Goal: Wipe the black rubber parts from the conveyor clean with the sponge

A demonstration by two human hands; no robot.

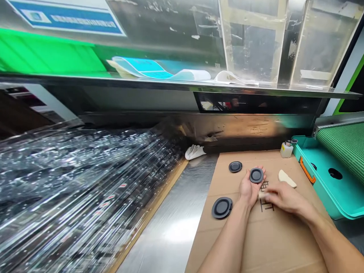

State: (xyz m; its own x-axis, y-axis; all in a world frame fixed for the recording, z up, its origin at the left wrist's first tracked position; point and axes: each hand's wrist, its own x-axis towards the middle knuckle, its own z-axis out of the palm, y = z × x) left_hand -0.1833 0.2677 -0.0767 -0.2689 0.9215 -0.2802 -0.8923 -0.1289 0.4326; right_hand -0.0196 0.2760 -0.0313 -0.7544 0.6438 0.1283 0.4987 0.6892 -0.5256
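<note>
A round black plastic disc with a raised inner ring (256, 175) rests in my left hand (249, 189), which is turned palm up with its fingers around the disc's far side. Close by on the right is my right hand (286, 197), its fingers bent toward my left wrist and smeared by motion; whether they hold anything is unclear. Two similar black discs lie on the cardboard (273, 242): one disc (235, 167) beyond my left hand, another disc (222, 207) left of my forearm. A cream, half-round pad (286, 179) lies just past my right hand.
Stacked clear plastic trays (85, 197) fill the left side. A white glove or cloth (195, 152) lies near them. At the right are a small white bottle (286, 149), a teal bin (327, 189) holding black discs, and a green conveyor belt (344, 144). A metal shelf (170, 84) spans the back.
</note>
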